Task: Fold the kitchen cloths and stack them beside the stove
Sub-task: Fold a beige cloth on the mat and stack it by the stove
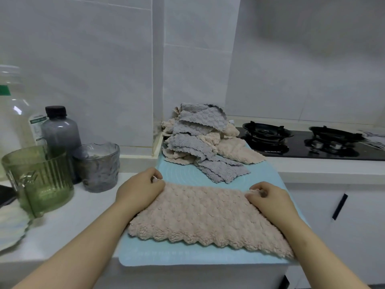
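Cloth (204,215), the pink one, lies flat on the blue mat (181,176) at the front of the surface (83,215). The left hand (141,188) and the right hand (268,197) each pinch 1 far corner of it, with fingers (156,177) curled over the edge. Behind it, the pile (200,142) of unfolded cloths sits just beside the stove (302,142). From where I stand, the first fold seems about to begin. To do it well, the 2 corners should lift together and meet the near scalloped edge evenly. Then the palms should press the crease flat, because this thick fabric will probably spring open.
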Action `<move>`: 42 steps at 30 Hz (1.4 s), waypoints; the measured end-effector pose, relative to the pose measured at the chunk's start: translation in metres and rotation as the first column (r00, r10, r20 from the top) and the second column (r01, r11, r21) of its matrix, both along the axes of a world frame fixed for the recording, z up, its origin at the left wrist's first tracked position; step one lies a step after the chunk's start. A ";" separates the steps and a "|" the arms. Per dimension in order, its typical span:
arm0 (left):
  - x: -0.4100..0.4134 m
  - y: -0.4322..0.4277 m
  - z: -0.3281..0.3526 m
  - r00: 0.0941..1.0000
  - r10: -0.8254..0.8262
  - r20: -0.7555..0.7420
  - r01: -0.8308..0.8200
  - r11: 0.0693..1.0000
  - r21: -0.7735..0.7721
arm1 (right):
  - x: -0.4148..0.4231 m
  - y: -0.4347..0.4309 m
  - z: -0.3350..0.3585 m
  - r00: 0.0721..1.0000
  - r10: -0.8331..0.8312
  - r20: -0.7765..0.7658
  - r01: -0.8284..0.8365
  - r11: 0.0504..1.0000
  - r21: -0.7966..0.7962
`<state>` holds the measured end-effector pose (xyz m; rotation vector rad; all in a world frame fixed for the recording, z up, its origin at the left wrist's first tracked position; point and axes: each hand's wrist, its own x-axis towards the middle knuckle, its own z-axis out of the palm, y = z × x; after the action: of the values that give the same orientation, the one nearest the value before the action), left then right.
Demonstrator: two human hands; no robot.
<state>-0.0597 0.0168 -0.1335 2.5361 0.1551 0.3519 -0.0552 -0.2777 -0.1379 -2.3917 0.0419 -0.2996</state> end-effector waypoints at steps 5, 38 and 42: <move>-0.001 0.002 -0.002 0.999 -0.039 0.013 0.040 0.999 -0.028 | 0.000 0.002 0.001 0.999 -0.029 -0.030 0.027 0.998 -0.064; -0.010 0.006 0.039 0.987 -0.157 0.039 0.132 0.646 -0.752 | -0.003 -0.010 0.039 0.984 0.165 0.071 -0.178 0.833 0.524; 0.002 0.004 0.010 0.998 -0.035 0.043 0.053 0.827 -0.559 | 0.015 -0.003 0.037 0.996 0.078 0.032 -0.082 0.794 0.602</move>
<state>-0.0576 0.0211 -0.1238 1.9429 0.1602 0.2763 -0.0402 -0.2803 -0.1010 -1.7452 0.0278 -0.2112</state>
